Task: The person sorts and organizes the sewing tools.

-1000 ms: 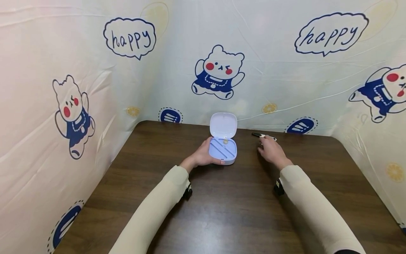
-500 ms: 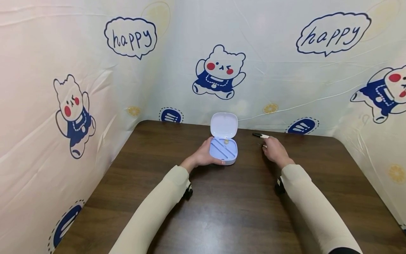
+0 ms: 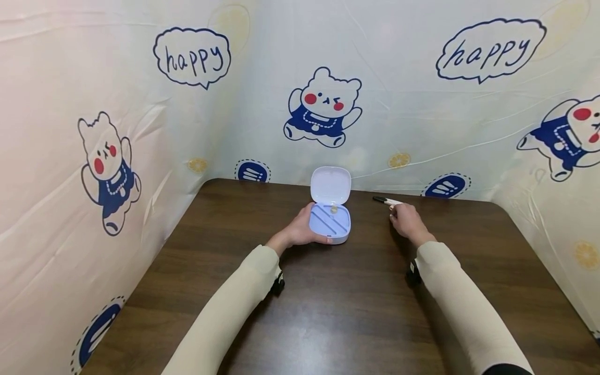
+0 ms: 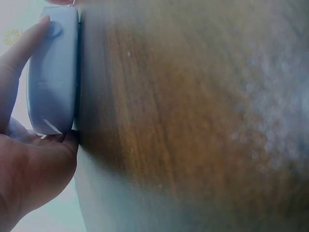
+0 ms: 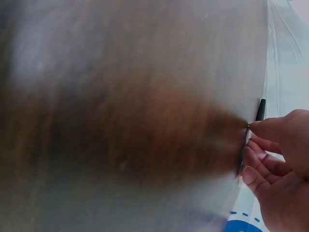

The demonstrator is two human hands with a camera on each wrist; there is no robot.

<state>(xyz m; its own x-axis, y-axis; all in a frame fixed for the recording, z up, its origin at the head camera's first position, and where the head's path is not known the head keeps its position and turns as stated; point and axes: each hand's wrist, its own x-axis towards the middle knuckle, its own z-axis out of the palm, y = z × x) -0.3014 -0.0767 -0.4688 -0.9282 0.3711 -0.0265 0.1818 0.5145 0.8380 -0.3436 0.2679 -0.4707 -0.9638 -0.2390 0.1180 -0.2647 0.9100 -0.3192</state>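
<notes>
A lidded pale-blue box (image 3: 329,220) stands on the table with its lid (image 3: 330,185) raised. Inside are diagonal dividers and a small yellowish round thing (image 3: 334,209). My left hand (image 3: 302,227) holds the box from its left side, the thumb across the front; the left wrist view shows that thumb on the front wall (image 4: 53,82). My right hand (image 3: 408,223) is low over the table, to the right of the box. Its thumb and fingers pinch a thin dark needle-like thing (image 5: 245,140), mostly hidden. Just beyond lies a white marker with a black cap (image 3: 385,200).
The brown wooden table (image 3: 319,312) runs back to a hanging cloth (image 3: 398,120) printed with bears and lettering. Cloth also covers the left and right sides. The marker lies close to the table's back edge.
My right hand has drawn slightly right, and its fingers have closed together near the marker. The thin thing showed at its fingertips half a second ago. My left hand and the box stay put.
</notes>
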